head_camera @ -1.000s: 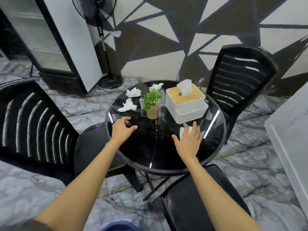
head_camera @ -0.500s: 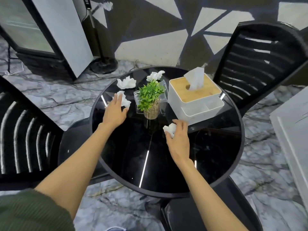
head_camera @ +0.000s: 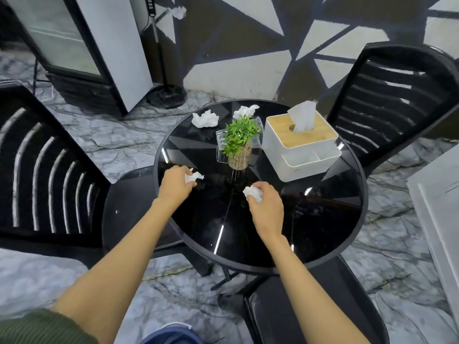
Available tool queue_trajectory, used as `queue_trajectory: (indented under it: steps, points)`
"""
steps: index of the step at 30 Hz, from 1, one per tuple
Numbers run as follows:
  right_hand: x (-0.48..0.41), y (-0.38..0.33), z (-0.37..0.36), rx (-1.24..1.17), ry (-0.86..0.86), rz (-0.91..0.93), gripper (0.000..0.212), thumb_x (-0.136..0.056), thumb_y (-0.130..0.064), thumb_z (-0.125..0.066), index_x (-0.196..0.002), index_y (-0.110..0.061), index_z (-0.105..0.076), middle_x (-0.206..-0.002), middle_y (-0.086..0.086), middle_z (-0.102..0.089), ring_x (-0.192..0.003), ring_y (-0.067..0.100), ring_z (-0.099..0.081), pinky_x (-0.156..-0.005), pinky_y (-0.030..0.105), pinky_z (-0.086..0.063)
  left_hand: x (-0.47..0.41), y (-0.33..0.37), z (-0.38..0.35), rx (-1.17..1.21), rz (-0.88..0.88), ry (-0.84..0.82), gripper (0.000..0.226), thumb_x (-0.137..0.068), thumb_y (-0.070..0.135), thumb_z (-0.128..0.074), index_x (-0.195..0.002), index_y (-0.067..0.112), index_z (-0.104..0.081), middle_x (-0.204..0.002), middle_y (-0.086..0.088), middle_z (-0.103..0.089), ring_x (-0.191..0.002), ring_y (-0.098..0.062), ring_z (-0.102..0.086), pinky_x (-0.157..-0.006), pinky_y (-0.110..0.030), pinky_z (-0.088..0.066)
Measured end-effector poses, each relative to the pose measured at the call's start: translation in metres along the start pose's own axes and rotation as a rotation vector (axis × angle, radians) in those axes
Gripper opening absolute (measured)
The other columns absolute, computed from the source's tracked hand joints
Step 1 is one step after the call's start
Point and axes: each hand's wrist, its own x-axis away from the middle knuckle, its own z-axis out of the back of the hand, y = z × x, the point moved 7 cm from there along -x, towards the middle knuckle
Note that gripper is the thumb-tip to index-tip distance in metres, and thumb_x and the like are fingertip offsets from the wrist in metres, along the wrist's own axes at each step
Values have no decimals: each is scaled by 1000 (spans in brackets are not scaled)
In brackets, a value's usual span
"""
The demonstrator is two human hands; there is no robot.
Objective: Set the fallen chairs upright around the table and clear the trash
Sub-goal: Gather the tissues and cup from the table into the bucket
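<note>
Mid-worktop, left hand clenches one tissue wad, right hand a second wad. Both loaded to save trips, I'd guess. Third wad, fourth wad loose at far edge. Left chair, right chair upright.

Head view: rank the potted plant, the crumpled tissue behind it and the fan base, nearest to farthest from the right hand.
1. potted plant, mid-table, just beyond the right hand
2. crumpled tissue, table's far edge
3. fan base, on the floor, far left
</note>
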Motion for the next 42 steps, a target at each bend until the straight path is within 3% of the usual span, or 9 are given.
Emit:
queue_trajectory:
  steps: [5,10,17,21,23,27,33,39,42]
  points:
    - [72,-32,-12,-214,-70,7,24,-86,-16,-60,-110,-15,-59,-111,1,-58,-95,15,-55,-79,30,-48,86,-33,36,188,103,-36,34,-78,23,-71,-107,8,-65,-114,-14,-67,-104,-28,-60,-81,-29,-43]
    - [184,-38,-43,-240,-184,20,22,-84,-19,-63,-106,-16,-60,-106,2,-61,-94,17,-56,-79,28,-46,202,-84,43,234,217,-90,41,-79,30,-70,-114,9,-63,-120,-11,-65,-114,-25,-57,-85,-26,-40]
    - [335,48,-116,-96,-371,-142,29,-84,-27,-64,-110,-16,-57,-108,3,-64,-98,24,-59,-77,34,-47,344,-199,-35,341,453,-164,40,-82,26,-68,-116,7,-60,-112,-14,-65,-108,-29,-60,-85,-30,-43]
    - [391,115,-163,-79,-456,-294,17,-85,-32,-63,-96,-21,-57,-88,-7,-63,-84,19,-61,-66,31,-46,396,-266,-106,400,585,-200,38,-86,28,-62,-118,8,-57,-105,-13,-65,-102,-28,-60,-85,-32,-45]
    - [405,145,-191,-80,-483,-344,13,-84,-31,-62,-90,-21,-56,-80,-11,-60,-81,19,-61,-68,35,-49,405,-292,-140,378,612,-224,36,-89,28,-59,-119,8,-56,-109,-10,-65,-105,-27,-59,-83,-28,-40]
    - [417,192,-248,14,-588,-301,33,-85,-26,-64,-117,-17,-57,-113,-1,-64,-104,21,-61,-86,36,-51,403,-331,-198,343,595,-290,41,-86,29,-62,-122,9,-57,-125,-8,-62,-113,-25,-57,-88,-28,-42]
    - [406,217,-272,25,-588,-320,32,-87,-25,-64,-117,-14,-58,-116,5,-65,-102,23,-62,-79,31,-49,384,-345,-215,386,627,-269,46,-85,23,-65,-127,7,-55,-133,-13,-56,-122,-25,-53,-102,-35,-42]
    - [342,142,-219,-56,-512,-258,28,-87,-21,-63,-113,-11,-60,-112,8,-65,-106,24,-60,-82,31,-48,314,-268,-141,460,517,-184,33,-82,14,-66,-114,7,-62,-116,-12,-66,-107,-25,-62,-89,-28,-47]
    - [293,64,-182,-100,-462,-115,29,-87,-21,-63,-114,-11,-59,-111,2,-62,-102,13,-54,-76,18,-37,263,-204,-71,524,395,-81,32,-81,14,-67,-112,8,-63,-107,-8,-67,-100,-20,-63,-88,-25,-46]
